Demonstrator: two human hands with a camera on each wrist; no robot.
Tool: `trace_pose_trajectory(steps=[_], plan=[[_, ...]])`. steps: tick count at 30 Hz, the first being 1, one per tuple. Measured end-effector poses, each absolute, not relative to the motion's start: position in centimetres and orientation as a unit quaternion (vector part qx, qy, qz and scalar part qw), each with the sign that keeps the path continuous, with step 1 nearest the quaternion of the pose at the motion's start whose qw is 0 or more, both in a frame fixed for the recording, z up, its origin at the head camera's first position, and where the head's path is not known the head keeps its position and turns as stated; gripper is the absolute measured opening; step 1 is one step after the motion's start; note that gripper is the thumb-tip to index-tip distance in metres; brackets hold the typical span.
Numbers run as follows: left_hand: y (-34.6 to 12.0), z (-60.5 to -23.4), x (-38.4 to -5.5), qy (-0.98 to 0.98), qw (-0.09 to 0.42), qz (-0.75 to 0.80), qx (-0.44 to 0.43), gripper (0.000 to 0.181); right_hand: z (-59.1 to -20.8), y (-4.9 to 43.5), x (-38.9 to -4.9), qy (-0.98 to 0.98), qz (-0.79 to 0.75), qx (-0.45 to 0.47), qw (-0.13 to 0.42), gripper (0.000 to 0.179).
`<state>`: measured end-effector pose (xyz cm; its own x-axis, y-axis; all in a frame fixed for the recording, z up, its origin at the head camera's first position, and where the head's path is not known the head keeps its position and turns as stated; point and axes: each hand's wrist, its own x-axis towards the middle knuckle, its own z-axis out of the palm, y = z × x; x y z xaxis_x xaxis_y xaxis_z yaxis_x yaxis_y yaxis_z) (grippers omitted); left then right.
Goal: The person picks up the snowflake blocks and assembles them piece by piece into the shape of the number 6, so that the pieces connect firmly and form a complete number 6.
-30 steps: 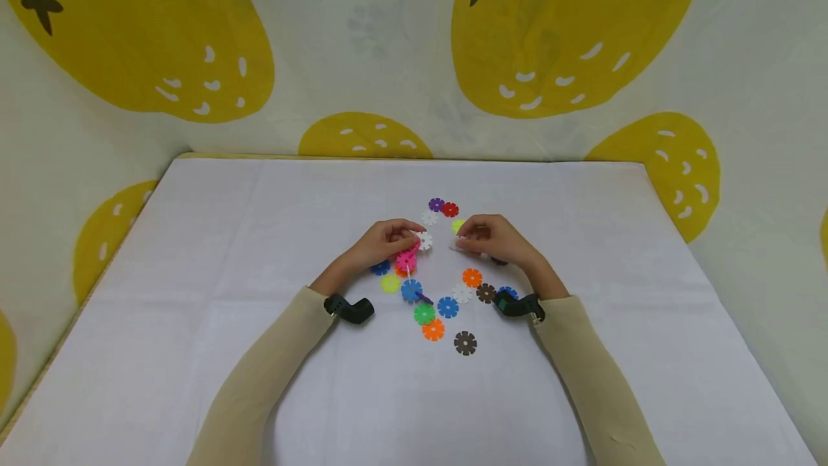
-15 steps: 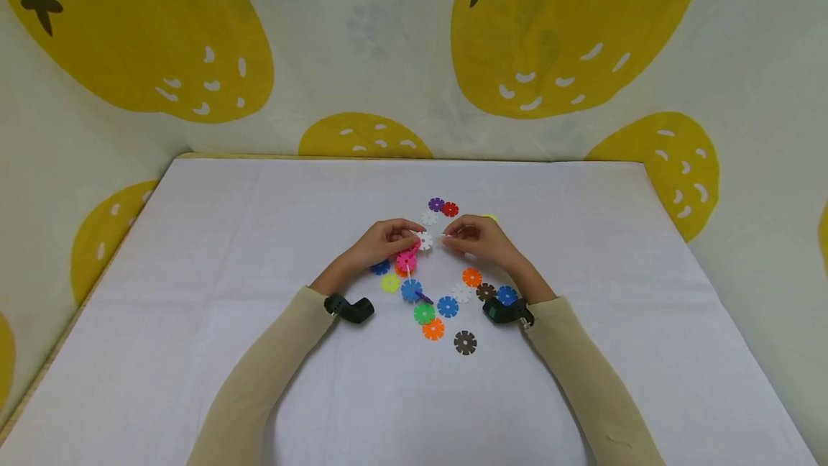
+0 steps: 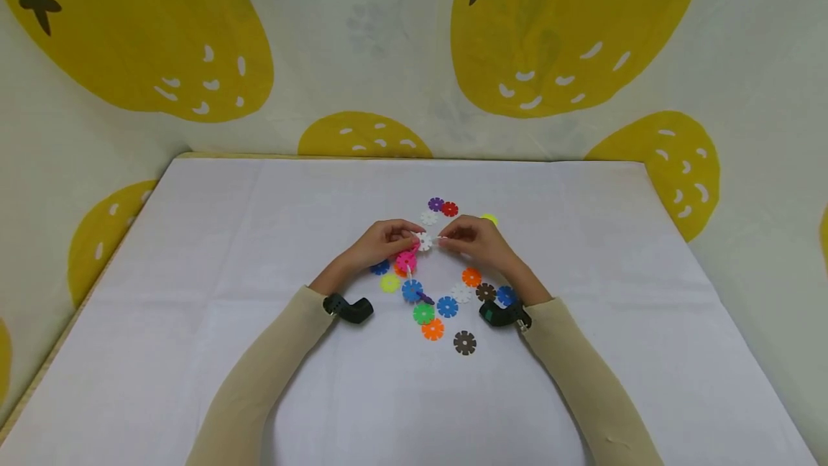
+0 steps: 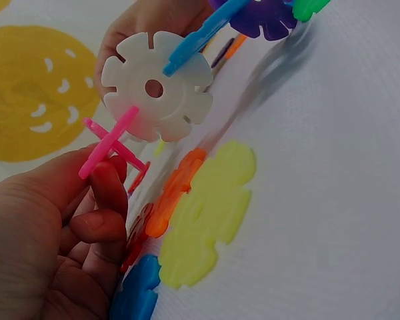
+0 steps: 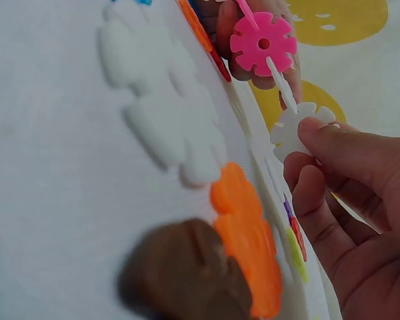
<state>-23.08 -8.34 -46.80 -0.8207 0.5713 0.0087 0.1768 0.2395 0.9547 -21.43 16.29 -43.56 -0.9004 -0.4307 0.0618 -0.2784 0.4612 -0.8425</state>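
My left hand (image 3: 390, 239) pinches a pink notched snowflake disc (image 4: 113, 137), part of a chain of interlocked discs. In the head view, this chain runs from a white disc (image 3: 424, 241) through a pink disc (image 3: 406, 262) to a blue disc (image 3: 412, 290) and a purple disc (image 3: 425, 298). Thumb and fingertips of my right hand (image 3: 475, 238) pinch another white disc (image 5: 292, 138). Its rim meets the chain's end white disc (image 5: 283, 85), which appears edge-on in the right wrist view. Whether their slots have engaged, I cannot tell.
Loose discs lie around on the white tabletop (image 3: 310, 394): purple (image 3: 436, 204) and red (image 3: 449, 209) behind the hands, yellow (image 3: 390, 283) by the left hand. Orange (image 3: 471, 277), brown (image 3: 486, 292) and blue (image 3: 507, 296) ones lie near the right wrist. A patterned cloth (image 3: 388, 42) hangs behind.
My right hand has moved left with its white disc, up to the chain's white disc, uncovering the yellow disc behind it. The left hand stays nearly still.
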Motion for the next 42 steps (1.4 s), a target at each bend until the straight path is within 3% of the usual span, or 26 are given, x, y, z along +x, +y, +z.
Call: trace_pose_trajectory(steps=[23, 42], plan=[[-8.3, -46.7, -22.9, 0.77, 0.177, 0.56, 0.251, 0.029, -44.9, 16.0, -21.5, 0.826, -0.507, -0.237, 0.066, 0.012], [-8.2, -46.8, -23.0, 0.758, 0.162, 0.572, 0.267, 0.029, -43.6, 18.2, -22.3, 0.859, -0.425, -0.242, 0.153, 0.024]])
